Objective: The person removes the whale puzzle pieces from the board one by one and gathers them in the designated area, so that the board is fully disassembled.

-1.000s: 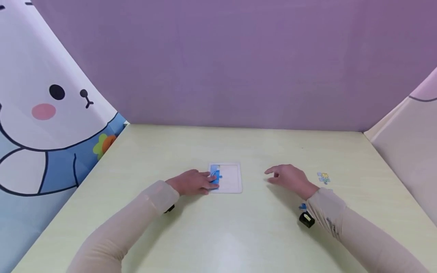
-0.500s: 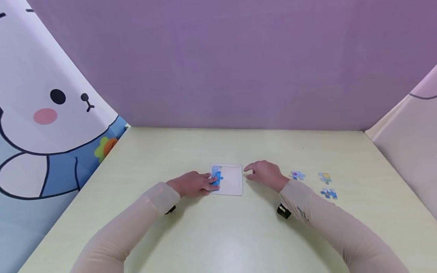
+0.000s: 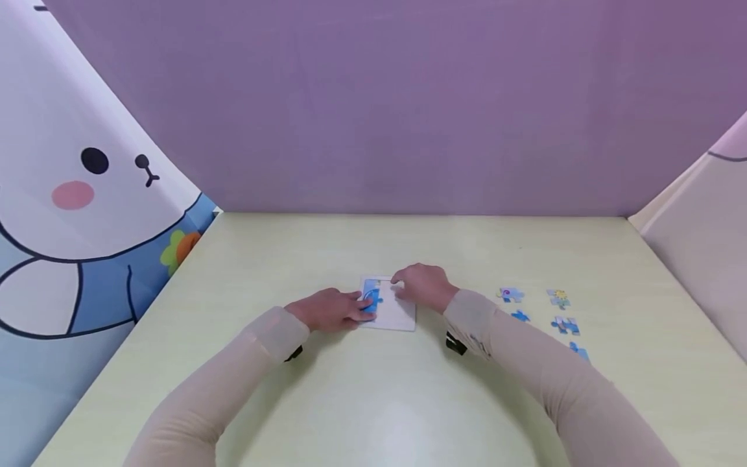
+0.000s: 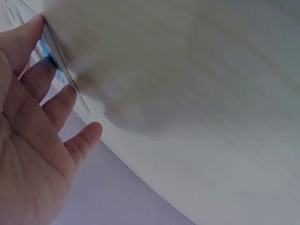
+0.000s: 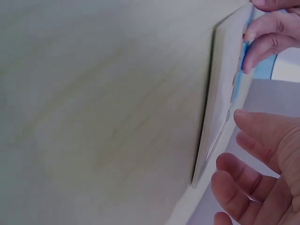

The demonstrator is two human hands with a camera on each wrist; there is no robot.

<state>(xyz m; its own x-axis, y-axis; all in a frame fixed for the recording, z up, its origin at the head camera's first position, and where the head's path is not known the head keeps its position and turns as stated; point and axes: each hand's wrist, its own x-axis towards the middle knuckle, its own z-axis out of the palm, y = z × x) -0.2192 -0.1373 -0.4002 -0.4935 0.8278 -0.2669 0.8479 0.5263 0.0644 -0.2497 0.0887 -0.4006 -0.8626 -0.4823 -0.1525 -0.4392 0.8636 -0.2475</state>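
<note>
A white square puzzle tray (image 3: 403,319) lies on the table with blue puzzle pieces (image 3: 371,290) along its left side. My left hand (image 3: 335,309) rests its fairly straight fingers on those pieces and the tray's left edge. In the left wrist view, the fingertips of the left hand (image 4: 35,103) meet the tray's edge. Over the tray's upper right part is my right hand (image 3: 428,285), index finger reaching inward. The right wrist view shows the right hand (image 5: 267,164) with loosely bent fingers beside the tray (image 5: 220,98); nothing is visible between them.
Several loose jigsaw pieces lie to the right, among them one with a pink swirl (image 3: 511,295), one with a yellow sun (image 3: 559,298) and a blue one (image 3: 579,351) near the right sleeve. A purple curtain (image 3: 420,117) stands behind the table (image 3: 292,240).
My right hand has moved left from beside the loose pieces to over the tray, uncovering more of those pieces. The left hand has stayed on the tray's left side.
</note>
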